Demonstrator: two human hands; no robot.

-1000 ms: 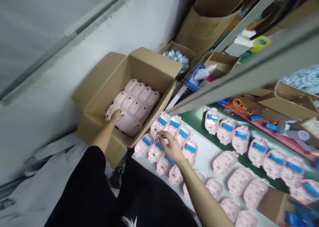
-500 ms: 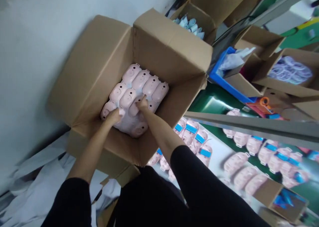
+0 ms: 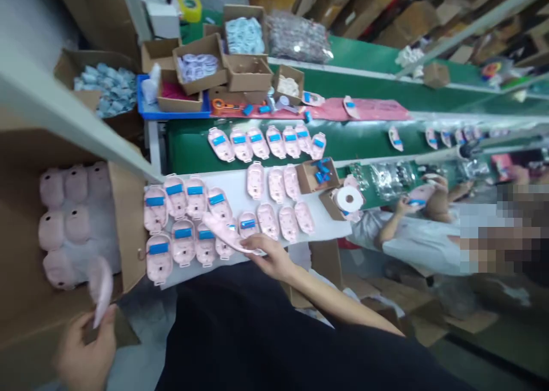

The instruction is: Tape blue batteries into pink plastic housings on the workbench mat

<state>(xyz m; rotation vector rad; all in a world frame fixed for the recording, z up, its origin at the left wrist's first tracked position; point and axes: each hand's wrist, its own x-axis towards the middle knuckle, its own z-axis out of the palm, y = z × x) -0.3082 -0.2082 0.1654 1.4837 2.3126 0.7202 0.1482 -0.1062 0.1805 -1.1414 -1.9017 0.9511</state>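
Note:
At lower left, my left hand [image 3: 88, 345] grips a pink plastic shell [image 3: 101, 288] by its end, smeared by motion, at the edge of the cardboard box [image 3: 131, 225]. Several similar shells [image 3: 54, 230] lie in that box, domed side up. My right hand [image 3: 270, 258] pinches another pink shell half [image 3: 223, 231], tilted above the white work surface [image 3: 319, 228]. Below and around it sit rows of open pink shells [image 3: 184, 242]; many carry a blue block [image 3: 183, 232], while others to the right show none.
A slanting metal post [image 3: 86, 105] crosses the left side. Small boxes of blue parts [image 3: 319, 176] and a white roll [image 3: 348, 199] stand right of the shells. Behind runs a green conveyor [image 3: 355, 145] with more shells. A co-worker [image 3: 412, 231] at right handles a pink shell.
Both hands have come out of the box, each with a pink shell. My view has swung right; my right hand is now over the work surface, my left at the box edge.

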